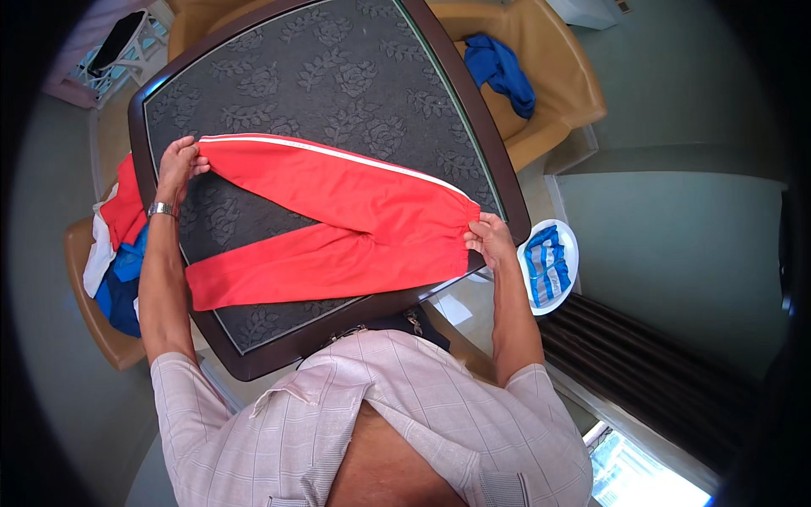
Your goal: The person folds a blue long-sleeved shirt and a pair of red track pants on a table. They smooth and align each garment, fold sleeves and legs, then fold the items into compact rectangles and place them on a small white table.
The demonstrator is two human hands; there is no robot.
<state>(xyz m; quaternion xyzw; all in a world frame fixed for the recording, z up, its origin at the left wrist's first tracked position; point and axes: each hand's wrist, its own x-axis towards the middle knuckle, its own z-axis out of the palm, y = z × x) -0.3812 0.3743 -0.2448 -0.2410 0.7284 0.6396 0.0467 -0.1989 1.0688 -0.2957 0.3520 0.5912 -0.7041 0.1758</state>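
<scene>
A pair of red trousers [367, 215] with a white side stripe lies spread on a glass-topped table [329, 95] that shows a dark floral pattern. The legs point left and the elastic waistband is at the right. My left hand [183, 166], with a metal watch at the wrist, pinches the hem of the farther leg, at the stripe's end. At the other end, my right hand [488, 237] grips the waistband near the table's right edge. The nearer leg lies flat, its hem over the table's left rim.
A tan chair [79, 260] at the left holds piled red, white and blue clothes [123, 253]. Another tan chair [564, 76] at the upper right bears a blue garment [500, 73]. Right of the table, a white oval basin [573, 253] contains a folded blue-and-grey striped item [546, 266].
</scene>
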